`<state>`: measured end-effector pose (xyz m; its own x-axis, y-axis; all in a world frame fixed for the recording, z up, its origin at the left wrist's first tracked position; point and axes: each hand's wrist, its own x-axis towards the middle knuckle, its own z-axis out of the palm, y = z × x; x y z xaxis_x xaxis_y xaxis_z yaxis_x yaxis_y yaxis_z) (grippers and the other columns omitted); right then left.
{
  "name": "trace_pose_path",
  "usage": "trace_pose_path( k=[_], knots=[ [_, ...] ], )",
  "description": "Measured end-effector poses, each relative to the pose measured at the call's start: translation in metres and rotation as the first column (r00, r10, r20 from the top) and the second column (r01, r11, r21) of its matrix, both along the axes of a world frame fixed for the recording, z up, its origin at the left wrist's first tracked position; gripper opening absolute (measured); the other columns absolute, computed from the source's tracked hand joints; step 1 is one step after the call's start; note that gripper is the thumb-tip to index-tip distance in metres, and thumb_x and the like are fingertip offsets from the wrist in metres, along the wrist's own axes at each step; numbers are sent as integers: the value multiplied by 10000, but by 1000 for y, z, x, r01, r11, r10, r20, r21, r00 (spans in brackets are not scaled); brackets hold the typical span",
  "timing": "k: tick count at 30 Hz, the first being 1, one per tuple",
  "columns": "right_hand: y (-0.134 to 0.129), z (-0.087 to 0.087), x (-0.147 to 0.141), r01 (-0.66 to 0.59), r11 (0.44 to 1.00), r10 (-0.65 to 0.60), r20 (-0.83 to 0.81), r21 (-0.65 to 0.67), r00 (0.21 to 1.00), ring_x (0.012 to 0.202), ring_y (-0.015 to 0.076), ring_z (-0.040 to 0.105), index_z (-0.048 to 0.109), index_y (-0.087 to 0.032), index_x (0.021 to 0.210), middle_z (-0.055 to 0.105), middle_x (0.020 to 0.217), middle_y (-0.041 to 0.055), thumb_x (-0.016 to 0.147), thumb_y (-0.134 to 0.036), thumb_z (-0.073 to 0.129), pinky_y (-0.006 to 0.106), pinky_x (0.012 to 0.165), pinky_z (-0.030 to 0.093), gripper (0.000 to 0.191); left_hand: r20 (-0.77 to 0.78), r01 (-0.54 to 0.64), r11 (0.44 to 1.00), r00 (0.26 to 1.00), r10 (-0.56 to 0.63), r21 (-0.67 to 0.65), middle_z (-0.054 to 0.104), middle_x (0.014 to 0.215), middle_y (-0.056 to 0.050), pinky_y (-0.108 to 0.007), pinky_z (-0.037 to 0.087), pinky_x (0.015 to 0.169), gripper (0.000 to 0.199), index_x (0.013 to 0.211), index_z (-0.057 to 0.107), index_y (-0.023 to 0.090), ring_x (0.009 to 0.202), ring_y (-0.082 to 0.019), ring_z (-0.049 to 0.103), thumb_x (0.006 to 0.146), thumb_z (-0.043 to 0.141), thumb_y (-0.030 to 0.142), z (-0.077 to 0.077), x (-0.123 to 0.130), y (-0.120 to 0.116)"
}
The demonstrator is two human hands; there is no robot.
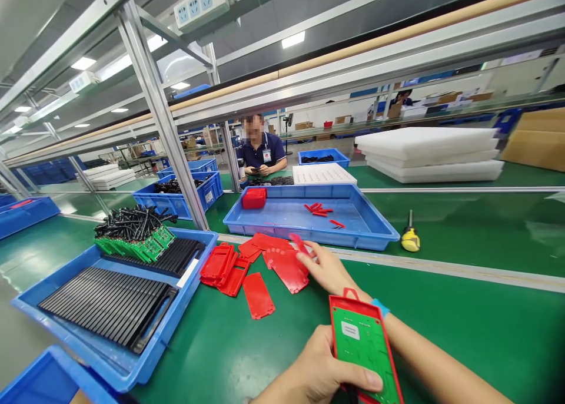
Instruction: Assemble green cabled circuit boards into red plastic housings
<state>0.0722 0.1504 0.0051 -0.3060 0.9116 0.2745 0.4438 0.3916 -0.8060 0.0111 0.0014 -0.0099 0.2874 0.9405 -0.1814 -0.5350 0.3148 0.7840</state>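
My left hand (324, 363) is closed around a red plastic case (391, 357) with a green circuit board (359, 339) in it, a white label on the board. The thumb presses on the board near its lower end. My right hand (324, 265), with a blue band at the wrist, reaches past the case and pinches a small red plastic piece (298, 242), slightly blurred. Under and beside those fingers lie flat red plastic panels (286, 265). One red panel (258, 296) lies apart, nearer me. Red case frames (218, 264) are stacked to the left.
A blue tray (375, 230) behind the panels holds a red stack and several red strips. A yellow screwdriver (410, 239) stands at right. On the left, another blue tray (161, 351) holds black slotted racks and green boards with black cables. Across the bench sits a co-worker (265, 151).
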Motion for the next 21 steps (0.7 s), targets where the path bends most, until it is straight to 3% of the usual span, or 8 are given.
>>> trace_pose_path(
  k=[3, 5, 8, 12, 16, 18, 21],
  knots=[
    [-2, 5, 43, 42, 980, -92, -257, -192, 962, 679, 273, 607, 607, -194, 845, 647, 768, 107, 851, -576, 328, 354, 526, 459, 473, -12, -59, 998, 998, 59, -37, 669, 716, -61, -235, 470, 604, 535, 779, 703, 86, 601, -127, 577, 336, 915, 296, 0, 0, 0],
    [-15, 6, 72, 48, 955, -161, -379, -292, 911, 504, 211, 519, 539, -224, 710, 591, 632, 63, 814, -584, 402, 295, 398, 360, 400, -42, -105, 994, 994, 103, -40, 678, 736, -61, -236, 478, 603, 512, 811, 692, 92, 615, -135, 588, 380, 899, 277, 0, 0, 1],
    [-46, 6, 102, 32, 924, -229, -485, -381, 844, 424, 131, 366, 512, -224, 660, 504, 563, 5, 749, -560, 578, 247, 361, 249, 354, -109, -149, 988, 984, 144, -38, 686, 757, -57, -244, 483, 595, 505, 868, 671, 105, 627, -151, 606, 441, 883, 270, 0, -1, 3],
    [-86, 10, 115, -114, 883, -195, -577, -455, 793, 477, 102, 402, 628, -188, 853, 602, 699, 10, 704, -511, 735, 225, 407, 325, 371, -143, -162, 987, 977, 160, -4, 706, 847, -84, -267, 496, 661, 518, 976, 671, 106, 709, -185, 641, 568, 852, 368, -1, -2, 5],
    [-112, 8, 107, -342, 787, -113, -665, -513, 738, 636, 150, 583, 515, -235, 1176, 675, 881, 34, 741, -445, 763, 256, 582, 489, 543, -102, -186, 981, 976, 192, 59, 707, 992, -121, -319, 490, 816, 546, 1103, 667, 113, 889, -235, 654, 787, 647, 558, -4, 0, 5],
    [-119, 3, 101, -377, 782, -73, -673, -497, 736, 658, 157, 600, 459, -244, 1226, 669, 941, 48, 758, -453, 746, 284, 627, 517, 588, -141, -214, 974, 965, 222, 71, 712, 1000, -118, -334, 483, 857, 584, 1109, 676, 124, 919, -247, 652, 822, 562, 620, -6, 1, 5],
    [-124, -7, 94, -332, 815, -34, -612, -474, 790, 506, 92, 504, 461, -227, 1238, 646, 942, 44, 758, -490, 720, 214, 464, 448, 606, -211, -219, 971, 949, 234, 92, 709, 1038, -102, -331, 484, 867, 647, 1188, 648, 158, 966, -252, 642, 836, 476, 674, -9, 4, 5]
  ],
)
